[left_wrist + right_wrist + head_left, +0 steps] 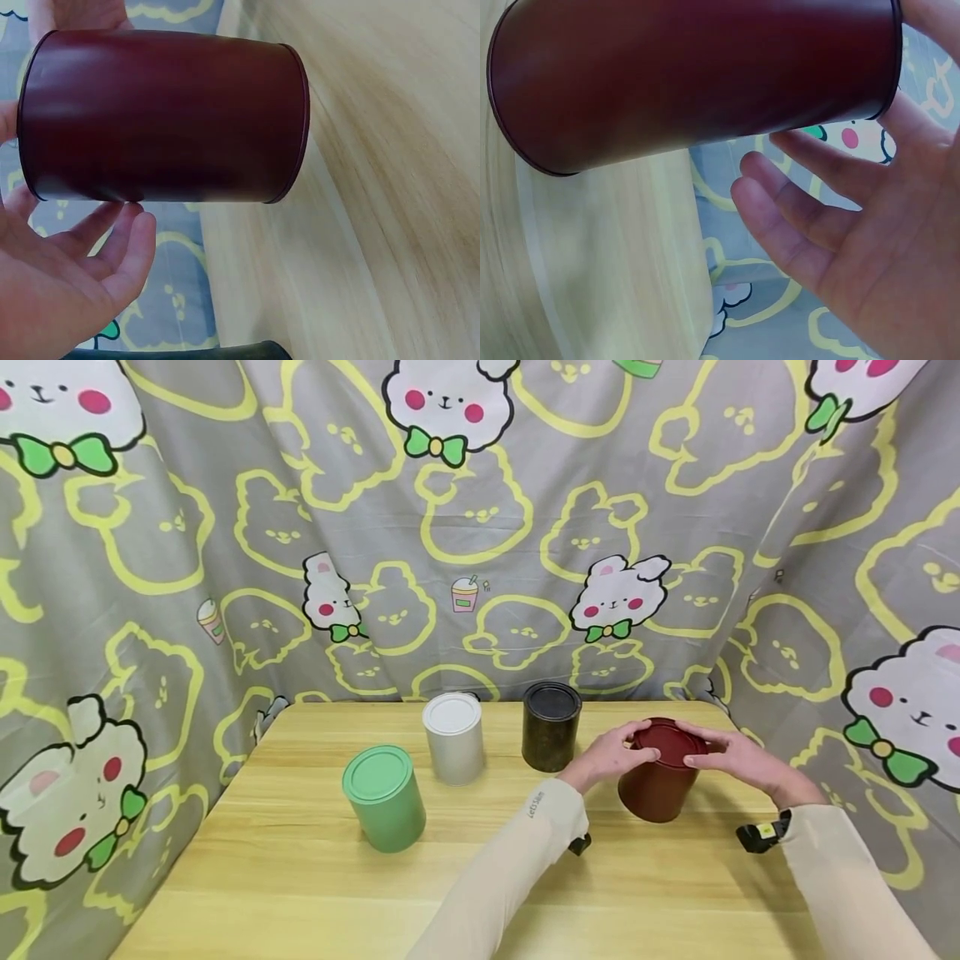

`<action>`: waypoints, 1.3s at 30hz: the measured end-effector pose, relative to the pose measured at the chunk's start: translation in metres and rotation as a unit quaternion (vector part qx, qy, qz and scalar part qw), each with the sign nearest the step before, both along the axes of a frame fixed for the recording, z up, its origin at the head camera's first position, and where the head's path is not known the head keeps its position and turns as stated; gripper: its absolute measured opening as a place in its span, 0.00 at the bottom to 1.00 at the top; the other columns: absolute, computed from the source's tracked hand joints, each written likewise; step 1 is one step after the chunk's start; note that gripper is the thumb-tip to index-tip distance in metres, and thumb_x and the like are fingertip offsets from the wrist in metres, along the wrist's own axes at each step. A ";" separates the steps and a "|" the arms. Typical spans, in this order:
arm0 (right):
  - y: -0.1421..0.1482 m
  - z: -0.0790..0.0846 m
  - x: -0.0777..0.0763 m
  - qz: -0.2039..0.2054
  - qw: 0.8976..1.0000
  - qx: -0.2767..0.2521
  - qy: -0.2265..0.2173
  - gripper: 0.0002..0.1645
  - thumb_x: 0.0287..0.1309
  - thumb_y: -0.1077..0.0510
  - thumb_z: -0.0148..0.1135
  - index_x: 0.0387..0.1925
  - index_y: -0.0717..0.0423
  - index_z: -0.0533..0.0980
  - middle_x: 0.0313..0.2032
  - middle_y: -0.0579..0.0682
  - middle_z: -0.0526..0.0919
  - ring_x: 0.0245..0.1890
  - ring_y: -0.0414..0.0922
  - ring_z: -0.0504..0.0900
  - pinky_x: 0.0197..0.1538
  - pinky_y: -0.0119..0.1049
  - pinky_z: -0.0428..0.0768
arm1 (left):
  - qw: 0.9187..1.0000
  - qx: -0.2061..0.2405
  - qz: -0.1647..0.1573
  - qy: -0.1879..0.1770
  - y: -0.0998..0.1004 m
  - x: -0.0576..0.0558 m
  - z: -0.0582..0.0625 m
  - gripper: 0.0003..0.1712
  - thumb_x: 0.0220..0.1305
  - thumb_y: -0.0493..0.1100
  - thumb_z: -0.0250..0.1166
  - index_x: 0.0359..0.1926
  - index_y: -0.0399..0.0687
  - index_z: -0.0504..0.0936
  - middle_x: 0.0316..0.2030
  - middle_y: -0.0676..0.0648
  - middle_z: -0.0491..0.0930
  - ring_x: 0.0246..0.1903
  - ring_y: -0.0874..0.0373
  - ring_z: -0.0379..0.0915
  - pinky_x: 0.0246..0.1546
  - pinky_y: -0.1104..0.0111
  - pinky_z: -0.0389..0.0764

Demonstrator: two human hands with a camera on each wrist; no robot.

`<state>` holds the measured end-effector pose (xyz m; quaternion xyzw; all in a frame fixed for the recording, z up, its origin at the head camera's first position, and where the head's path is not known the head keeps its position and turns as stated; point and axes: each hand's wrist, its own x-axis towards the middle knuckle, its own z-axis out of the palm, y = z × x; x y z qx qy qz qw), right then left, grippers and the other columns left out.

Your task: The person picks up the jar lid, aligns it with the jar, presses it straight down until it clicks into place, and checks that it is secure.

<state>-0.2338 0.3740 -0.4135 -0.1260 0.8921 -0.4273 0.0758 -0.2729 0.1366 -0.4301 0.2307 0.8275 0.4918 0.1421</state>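
A dark red lidded can (660, 785) is between both hands at the right of the table. My left hand (609, 755) holds the left side of its top, thumb on the lid, fingers along the rim and upper wall. On the opposite side my right hand (738, 762) grips the same rim, its thumb also over the lid. The left wrist view has the can (165, 116) lying across the picture, left fingertips at its wall. In the right wrist view several right fingers are spread beside the can (697, 67).
A black can (551, 727) stands left of the red one, towards the back. Further left are a white can (454, 739) and a green can (385, 797), all lidded. A patterned grey curtain (480, 527) surrounds the wooden table (300, 877) at the back and sides.
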 end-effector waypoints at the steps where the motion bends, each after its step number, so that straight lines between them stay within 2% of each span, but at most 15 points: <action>1: -0.001 0.000 0.000 0.002 1.000 0.001 -0.001 0.40 0.62 0.50 0.60 0.70 0.56 0.58 0.61 0.66 0.68 0.53 0.42 0.72 0.49 0.44 0.73 | 1.000 -0.001 0.001 0.004 0.000 0.000 -0.001 0.32 0.59 0.57 0.63 0.65 0.67 0.69 0.49 0.57 0.76 0.46 0.64 0.71 0.46 0.70 0.73; 4: -0.001 -0.001 0.000 0.003 1.000 0.003 -0.004 0.40 0.62 0.49 0.60 0.71 0.54 0.57 0.62 0.65 0.67 0.54 0.42 0.71 0.50 0.42 0.72 | 1.000 -0.006 0.005 0.028 0.001 0.001 -0.004 0.32 0.60 0.57 0.63 0.66 0.66 0.68 0.54 0.56 0.75 0.48 0.65 0.72 0.47 0.71 0.72; 8: 0.000 -0.003 0.001 0.002 1.000 -0.005 -0.005 0.39 0.63 0.49 0.59 0.71 0.54 0.57 0.63 0.64 0.66 0.52 0.30 0.69 0.49 0.38 0.72 | 0.998 -0.004 0.017 0.057 0.003 0.004 -0.006 0.32 0.61 0.58 0.62 0.66 0.65 0.68 0.56 0.55 0.74 0.49 0.65 0.72 0.48 0.73 0.71; 11: 0.001 -0.003 0.001 -0.005 1.000 -0.011 -0.002 0.38 0.63 0.49 0.59 0.71 0.53 0.58 0.62 0.63 0.67 0.50 0.26 0.69 0.48 0.37 0.72 | 0.998 0.008 0.031 0.060 0.004 0.005 -0.006 0.32 0.60 0.58 0.62 0.66 0.64 0.69 0.55 0.54 0.73 0.49 0.65 0.71 0.47 0.73 0.72; 15: 0.002 -0.004 -0.002 -0.018 1.000 -0.013 0.005 0.38 0.62 0.48 0.60 0.70 0.52 0.60 0.59 0.62 0.71 0.48 0.29 0.72 0.47 0.33 0.73 | 0.997 0.024 0.042 0.061 0.005 0.005 -0.004 0.30 0.60 0.57 0.64 0.64 0.62 0.72 0.55 0.55 0.73 0.48 0.66 0.72 0.45 0.74 0.73; 23: -0.001 -0.006 0.003 -0.022 1.000 -0.016 -0.002 0.39 0.62 0.49 0.60 0.70 0.55 0.59 0.61 0.63 0.68 0.48 0.23 0.68 0.45 0.28 0.72 | 0.998 0.043 0.030 0.036 0.002 0.007 -0.006 0.30 0.59 0.55 0.64 0.63 0.61 0.72 0.56 0.58 0.74 0.47 0.67 0.74 0.45 0.74 0.74; 28: -0.004 -0.003 0.005 -0.014 1.000 -0.008 0.011 0.39 0.60 0.51 0.63 0.68 0.59 0.61 0.56 0.66 0.74 0.46 0.31 0.75 0.43 0.29 0.74 | 0.998 0.037 0.048 0.022 0.001 0.011 -0.007 0.29 0.57 0.55 0.66 0.61 0.65 0.74 0.54 0.59 0.75 0.45 0.67 0.74 0.43 0.72 0.75; 33: -0.004 0.000 0.004 -0.021 1.000 0.007 0.015 0.39 0.58 0.49 0.65 0.67 0.59 0.63 0.55 0.65 0.74 0.46 0.37 0.77 0.43 0.32 0.75 | 0.998 0.020 0.055 0.025 0.000 0.012 -0.001 0.29 0.56 0.56 0.67 0.60 0.66 0.75 0.53 0.60 0.75 0.46 0.66 0.73 0.44 0.72 0.74; 39: -0.002 0.004 -0.001 -0.029 0.999 0.036 0.018 0.40 0.56 0.47 0.66 0.66 0.58 0.65 0.56 0.67 0.72 0.50 0.55 0.75 0.43 0.39 0.76 | 0.998 -0.001 0.047 0.032 0.000 0.009 0.005 0.29 0.56 0.57 0.66 0.61 0.67 0.74 0.54 0.60 0.75 0.51 0.66 0.71 0.47 0.71 0.73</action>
